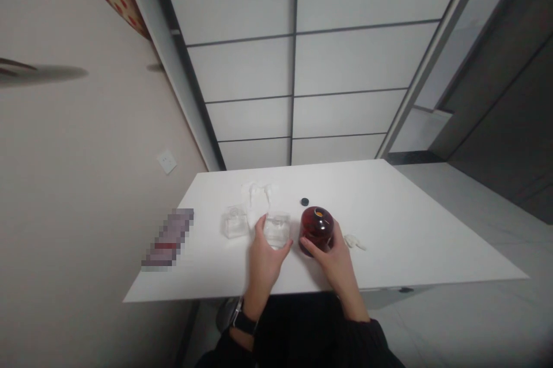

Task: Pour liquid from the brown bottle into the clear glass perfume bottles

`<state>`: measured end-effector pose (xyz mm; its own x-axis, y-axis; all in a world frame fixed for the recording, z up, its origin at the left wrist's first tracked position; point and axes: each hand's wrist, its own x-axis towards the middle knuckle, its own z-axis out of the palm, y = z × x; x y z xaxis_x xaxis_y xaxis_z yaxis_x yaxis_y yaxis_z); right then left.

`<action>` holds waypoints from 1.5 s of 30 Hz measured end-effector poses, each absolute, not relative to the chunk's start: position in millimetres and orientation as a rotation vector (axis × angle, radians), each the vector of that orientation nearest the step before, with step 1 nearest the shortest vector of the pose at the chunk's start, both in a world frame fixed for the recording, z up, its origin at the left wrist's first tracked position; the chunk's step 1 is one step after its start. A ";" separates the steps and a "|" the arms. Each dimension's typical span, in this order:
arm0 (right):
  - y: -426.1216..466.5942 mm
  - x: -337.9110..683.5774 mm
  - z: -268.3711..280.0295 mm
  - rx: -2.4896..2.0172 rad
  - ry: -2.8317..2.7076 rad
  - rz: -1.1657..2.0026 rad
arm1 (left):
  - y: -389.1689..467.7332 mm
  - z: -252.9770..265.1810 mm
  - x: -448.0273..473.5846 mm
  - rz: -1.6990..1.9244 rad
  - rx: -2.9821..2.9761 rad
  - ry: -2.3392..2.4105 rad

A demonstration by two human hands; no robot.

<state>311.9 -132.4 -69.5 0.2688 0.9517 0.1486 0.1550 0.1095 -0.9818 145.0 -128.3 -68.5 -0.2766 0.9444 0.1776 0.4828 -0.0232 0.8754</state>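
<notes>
Grasping clear boxy container (pixel 277 232) w/ L hand (pixel 268 257), round dark-red bottle (pixel 311 223) w/ R hand (pixel 334 257); black disc cap (pixel 305 202) prob off already.

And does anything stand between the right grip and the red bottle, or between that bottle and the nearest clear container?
Nothing visible between the right grip and the red bottle: the two touch. Toward the clear container, the thumb of the left grip stands in the gap.
</notes>
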 end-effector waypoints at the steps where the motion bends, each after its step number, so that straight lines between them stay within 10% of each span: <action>1: -132.6 312.6 -69.5 -1.327 -1.155 0.854 | -131.6 -68.2 142.9 1.285 1.498 1.746; 45: -144.1 271.2 -44.7 -1.075 -1.489 1.176 | -138.0 27.5 38.8 0.915 2.763 1.592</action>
<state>271.2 -144.1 -44.7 -0.1907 0.9714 0.1417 0.0876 0.1606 -0.9831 38.8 -138.0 27.5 0.3921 0.7448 0.5399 0.8416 -0.5274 0.1164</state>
